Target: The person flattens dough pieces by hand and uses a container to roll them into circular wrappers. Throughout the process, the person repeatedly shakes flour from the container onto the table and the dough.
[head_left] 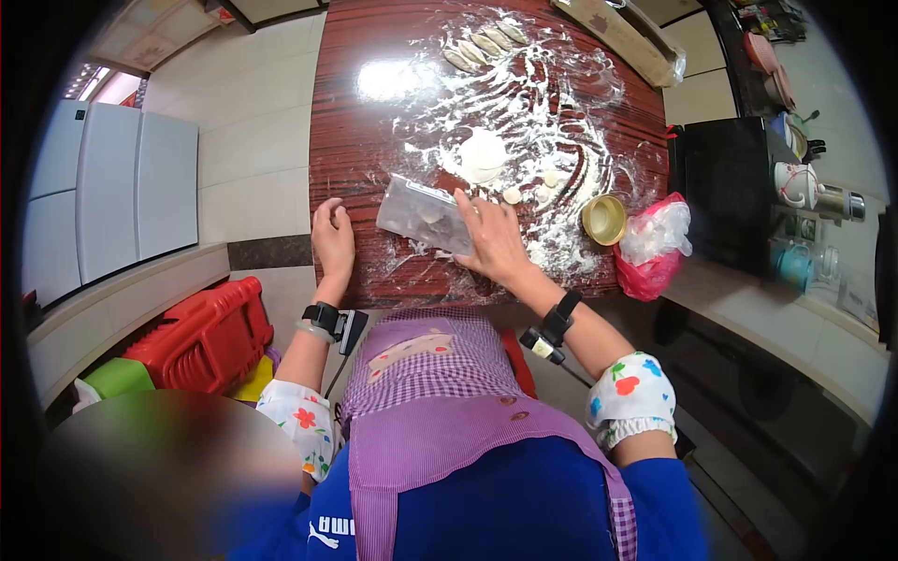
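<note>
My right hand (pixel 498 245) has its fingers spread and clamped on the clear plate (pixel 412 217)'s right end, the nearer hand by contact. Its long axis runs leftward, slightly away from me, over the tabletop (pixel 351 140); my left hand (pixel 334 245), loosely open and empty, lies beyond.

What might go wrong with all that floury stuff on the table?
The right hand holds the clear plate by one end, so it might slip or tip.

The plate is close to a small dough piece and could bump it.

The pink bag is at the table's edge, so a nudge might knock it off.
</note>
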### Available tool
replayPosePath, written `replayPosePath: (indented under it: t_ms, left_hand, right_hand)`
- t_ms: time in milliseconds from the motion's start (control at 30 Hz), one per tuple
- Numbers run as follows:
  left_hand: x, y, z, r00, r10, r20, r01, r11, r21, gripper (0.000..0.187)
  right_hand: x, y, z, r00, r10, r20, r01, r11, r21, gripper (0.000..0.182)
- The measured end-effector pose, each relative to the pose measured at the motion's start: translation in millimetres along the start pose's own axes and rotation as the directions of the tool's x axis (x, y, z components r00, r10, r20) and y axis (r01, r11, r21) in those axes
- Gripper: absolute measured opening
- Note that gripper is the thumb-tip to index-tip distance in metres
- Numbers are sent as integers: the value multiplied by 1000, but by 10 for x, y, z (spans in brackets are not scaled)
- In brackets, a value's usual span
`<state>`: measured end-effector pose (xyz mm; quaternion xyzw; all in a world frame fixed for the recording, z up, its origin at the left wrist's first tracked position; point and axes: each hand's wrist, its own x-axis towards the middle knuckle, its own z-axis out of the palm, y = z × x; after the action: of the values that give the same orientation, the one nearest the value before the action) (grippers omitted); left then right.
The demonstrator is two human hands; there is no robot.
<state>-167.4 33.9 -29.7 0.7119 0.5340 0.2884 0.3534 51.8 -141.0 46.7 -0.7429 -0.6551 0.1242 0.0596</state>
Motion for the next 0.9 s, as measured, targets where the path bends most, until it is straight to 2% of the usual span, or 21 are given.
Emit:
replayPosePath:
  t_ms: [67,100,133,200,233,267,333,367,467,533,567,633,667,700,733,767,833,900]
  left_hand:
    - [-102,82,38,987,59,152,-64,998,24,18]
    - [-118,270,74,971,-4,239,17,998,-54,16]
    - [-104,302,167,948,21,318,-7,999,-46,20]
    - [-77,308,409,914,250,319,-272,962,25,27]
    - [-57,370,491,900,245,361,-288,955,69,31]
    - [-64,436,570,885,237,402,-304,946,112,34]
    - [-92,611,641,884,215,415,-308,936,172,30]
    - [-97,657,675,879,179,442,-293,934,204,28]
    - [-96,671,779,862,93,498,-246,936,251,22]
    - [-64,635,831,846,-5,533,-114,975,190,22]
    - [-47,617,855,845,-3,535,-117,975,189,22]
    - [-18,653,853,841,-64,537,41,998,55,22]
    - [-35,671,845,840,-62,538,39,998,55,22]
    - [-55,805,770,902,112,417,-186,972,143,21]
    - [-81,879,721,903,302,304,-383,887,256,21]
    - [-112,861,717,903,303,304,-383,887,256,21]
    - [-163,771,735,885,208,417,-357,878,319,20]
    - [-206,681,770,882,183,434,-325,903,281,19]
  right_hand:
    - [-131,70,37,978,175,111,-197,952,236,104]
    - [-211,132,51,981,194,16,-186,915,358,99]
    - [-275,164,17,982,189,19,-183,916,356,99]
    - [-405,204,-49,864,499,74,-432,656,619,96]
    - [-500,247,-54,838,543,44,-388,537,749,90]
    - [-610,317,-14,839,542,43,-387,539,748,90]
    - [-768,382,10,729,672,126,-412,284,866,86]
    - [-853,391,18,719,678,151,-387,210,898,85]
    - [-948,335,-21,692,699,182,-449,219,866,86]
    - [-986,289,85,688,705,171,-439,217,872,86]
    - [-995,264,128,686,710,161,-427,215,878,86]
    - [-987,219,150,686,708,166,-429,209,879,85]
    - [-989,206,157,687,706,173,-431,203,879,85]
    - [-991,202,157,685,708,172,-430,202,880,85]
    - [-987,203,153,699,697,161,-428,227,875,84]
    - [-983,206,149,713,685,150,-425,253,869,83]
    - [-983,225,176,716,680,158,-422,241,874,83]
    - [-978,235,183,715,679,165,-419,228,879,84]
